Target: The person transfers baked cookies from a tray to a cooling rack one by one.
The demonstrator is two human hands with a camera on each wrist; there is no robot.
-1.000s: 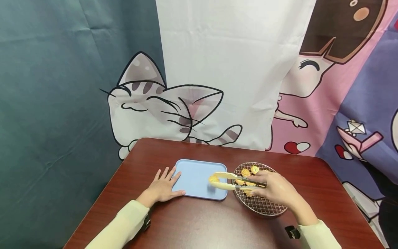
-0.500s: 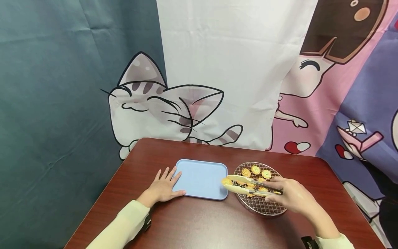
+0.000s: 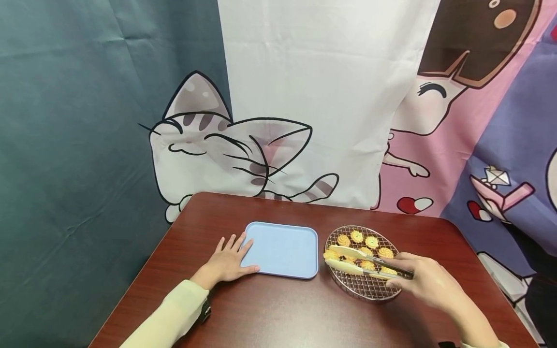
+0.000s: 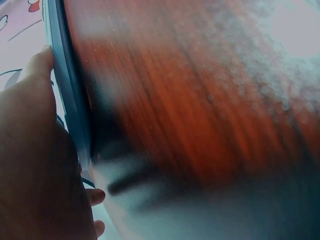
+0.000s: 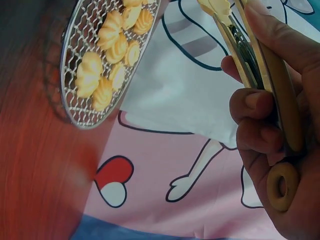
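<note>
My left hand lies with fingers spread at the left side of a light blue tray. In the left wrist view the thumb lies along the tray's edge. My right hand grips metal tongs with cream tips; the handle runs through its curled fingers in the right wrist view. Between the tips is a yellow piped cookie, over the left rim of a round wire rack. Several more swirled cookies sit on the rack, some partly behind the tongs.
A brown wooden table carries tray and rack, with a narrow strip of wood between them. Behind its far edge hangs a curtain printed with a cat and other cartoon figures. A dark band sits at the left sleeve.
My right hand and the tongs have moved right, taking the cookie from over the tray to the rack's left side. The left hand has stayed at the tray's edge.
</note>
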